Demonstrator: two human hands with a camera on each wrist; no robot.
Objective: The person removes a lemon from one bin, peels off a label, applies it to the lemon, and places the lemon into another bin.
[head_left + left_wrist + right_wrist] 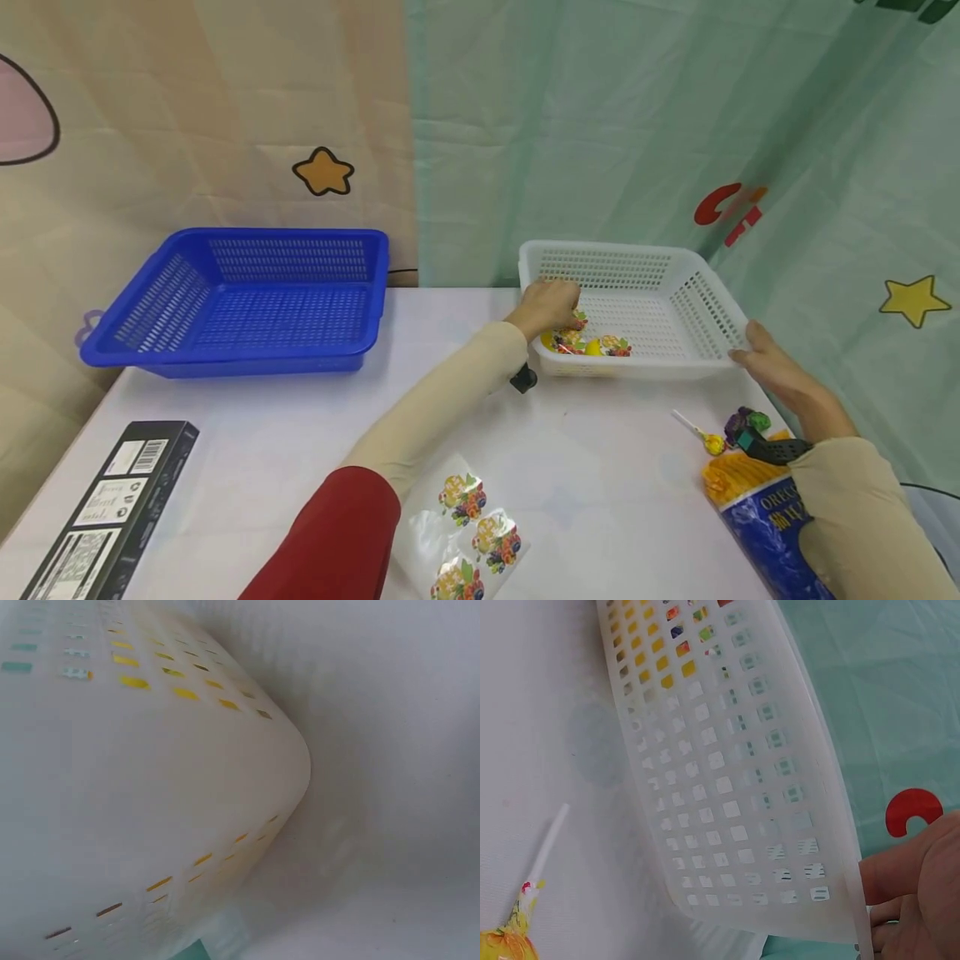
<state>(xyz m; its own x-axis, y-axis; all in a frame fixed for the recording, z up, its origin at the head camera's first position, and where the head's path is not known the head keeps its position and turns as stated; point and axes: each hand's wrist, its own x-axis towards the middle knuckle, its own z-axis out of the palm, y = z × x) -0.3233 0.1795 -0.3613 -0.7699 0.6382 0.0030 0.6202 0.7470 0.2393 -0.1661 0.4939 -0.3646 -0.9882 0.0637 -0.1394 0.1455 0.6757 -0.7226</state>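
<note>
A white perforated basket [645,312] stands at the back right. My left hand [546,305] reaches over its left rim, fingers curled down on a clear bag with a fruit print [579,320]; the fingertips are partly hidden. Beside it in the basket's near left corner lie fruit-printed packets [615,345] with yellow contents. My right hand [780,371] grips the basket's right rim, thumb on the inside. The right wrist view shows the thumb and curled fingers [904,881] at the rim. In the left wrist view only the basket's outer corner [172,750] shows, without the hand.
A blue basket [255,321] stands at the back left. At the left edge lies a black box [112,508]. Fruit-printed clear bags [480,533] lie in front. A lollipop [708,440], dark wrapped candies [742,423] and a blue-yellow bag [772,517] lie near my right forearm.
</note>
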